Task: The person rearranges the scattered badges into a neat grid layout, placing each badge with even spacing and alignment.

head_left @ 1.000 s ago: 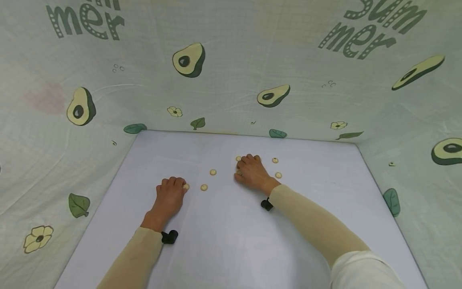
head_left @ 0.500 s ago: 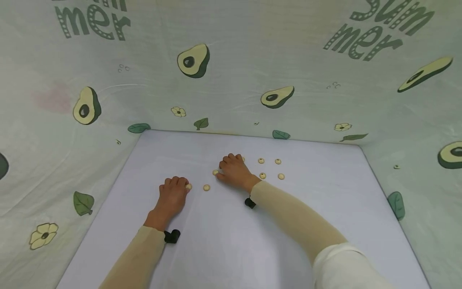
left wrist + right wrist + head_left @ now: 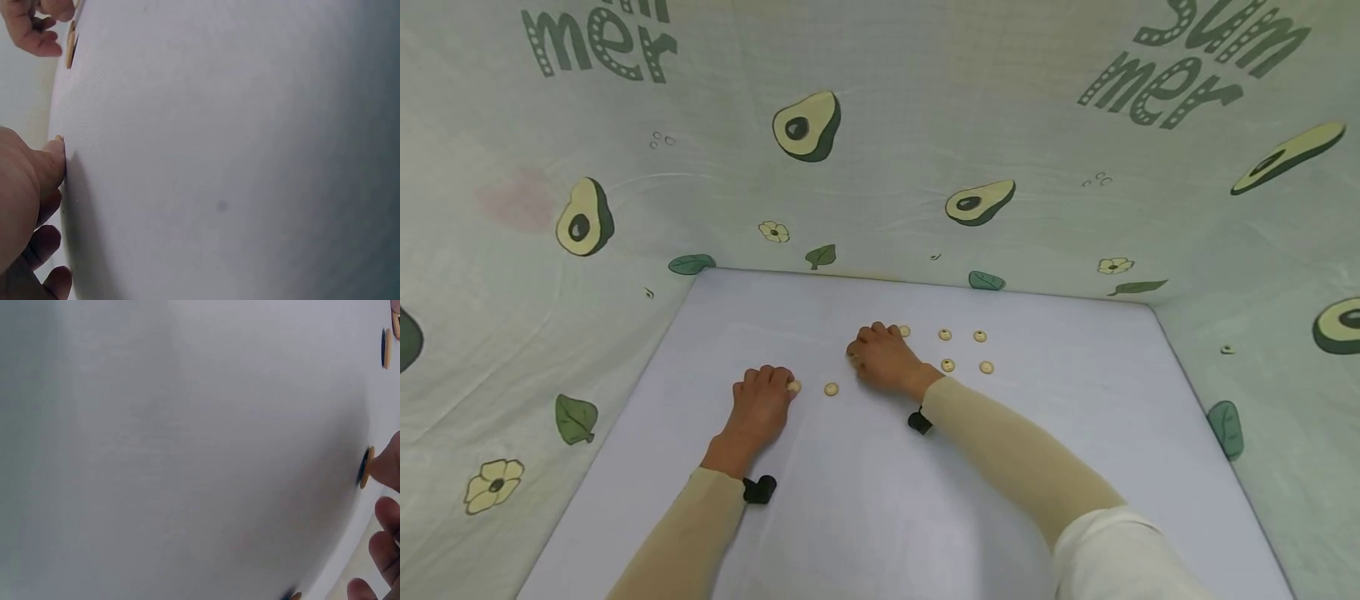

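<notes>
My left hand rests at the left of the table, its thumb and forefinger on a small round wooden disc. In the left wrist view the thumb covers most of that disc. Further right and a little farther away, my right hand has its fingers bent over another wooden disc. That disc shows edge-on at the thumb tip in the right wrist view and is mostly hidden in the head view. Between the hands a pale wooden disc lies flat on the table.
More discs lie in two short rows to the right: a disc beside the right fingers, others farther along. The white table meets a printed cloth at its back and sides.
My right hand has moved left from the middle discs to the one farther left, and its fingers have closed over it. The left hand stays at its disc. The head view has shifted slightly.
</notes>
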Tool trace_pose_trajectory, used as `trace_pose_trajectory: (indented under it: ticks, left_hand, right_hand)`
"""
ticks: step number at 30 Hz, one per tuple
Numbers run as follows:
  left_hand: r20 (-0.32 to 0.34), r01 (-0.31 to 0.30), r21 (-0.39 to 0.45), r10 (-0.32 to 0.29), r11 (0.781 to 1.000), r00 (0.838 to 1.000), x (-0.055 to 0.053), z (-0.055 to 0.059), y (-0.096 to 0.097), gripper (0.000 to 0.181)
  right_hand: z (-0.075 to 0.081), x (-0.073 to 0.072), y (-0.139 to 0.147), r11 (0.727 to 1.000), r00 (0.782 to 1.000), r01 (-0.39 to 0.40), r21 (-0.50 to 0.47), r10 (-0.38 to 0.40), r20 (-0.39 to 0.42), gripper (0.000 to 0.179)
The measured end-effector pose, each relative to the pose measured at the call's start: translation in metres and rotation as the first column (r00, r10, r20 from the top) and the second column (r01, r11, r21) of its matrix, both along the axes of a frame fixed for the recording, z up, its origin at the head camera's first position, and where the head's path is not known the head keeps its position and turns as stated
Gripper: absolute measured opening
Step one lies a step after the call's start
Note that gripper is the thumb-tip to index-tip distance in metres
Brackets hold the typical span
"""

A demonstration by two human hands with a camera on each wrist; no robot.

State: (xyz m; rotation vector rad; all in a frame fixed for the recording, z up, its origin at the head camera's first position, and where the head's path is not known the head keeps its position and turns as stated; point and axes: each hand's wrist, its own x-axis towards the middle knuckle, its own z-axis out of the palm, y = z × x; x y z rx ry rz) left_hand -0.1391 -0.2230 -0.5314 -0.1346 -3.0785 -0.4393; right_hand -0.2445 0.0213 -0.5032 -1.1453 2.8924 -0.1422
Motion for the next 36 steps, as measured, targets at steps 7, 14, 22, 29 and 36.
trace_pose_trajectory:
  ticks: [7,14,22,29,36]
  left_hand:
    - [-0.002,-0.013,-0.003,0.013,1.000,1.000,0.0009,0.0019,0.0005,0.023]
    - [-0.014,-0.005,0.010,0.005,1.000,1.000,0.0009,0.0001,0.0002,0.022]
    - [-0.016,-0.010,-0.004,0.009,1.000,1.000,0.0013,0.0002,0.0003,0.022]
    - [-0.017,-0.011,0.001,0.011,1.000,1.000,0.0014,0.0010,0.0021,0.023]
    - [-0.012,-0.010,0.001,0.010,1.000,1.000,0.0012,0.0008,0.0019,0.023]
  right_hand:
    - [-0.0015,0.0026,0.0040,0.999,0.998,0.048,-0.008,-0.048,-0.043,0.029]
    - [-0.0031,0.0026,0.0066,0.999,1.000,0.004,-0.035,-0.004,-0.002,0.027]
    - [-0.0059,0.0019,0.0086,1.000,0.998,0.018,-0.008,-0.018,-0.052,0.033]
    - [-0.0062,0.0004,0.0080,1.000,0.999,0.002,-0.028,-0.004,-0.053,0.024]
    - [-0.0039,-0.0011,0.0070,0.999,1.000,0.004,-0.042,-0.004,-0.013,0.023]
